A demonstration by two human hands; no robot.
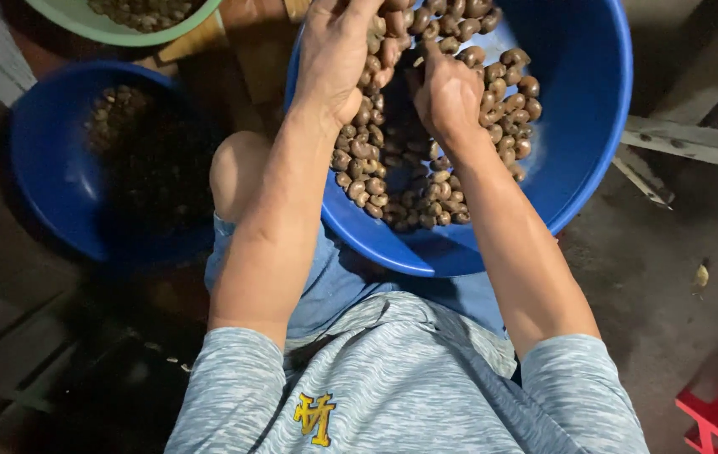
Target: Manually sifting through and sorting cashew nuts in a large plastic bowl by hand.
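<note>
Where hands (393,76) dig among nuts (426,181), fingertips vanish.

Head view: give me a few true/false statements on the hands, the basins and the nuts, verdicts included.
1. Both hands are in the big blue basin of brown nuts. True.
2. The left hand rests on the knee. False: it is among the nuts.
3. A second blue basin sits to the person's left. True.
4. The green basin at top left is empty. False: it holds brown pieces.
5. The right hand holds a knife. False: no tool shows.
</note>
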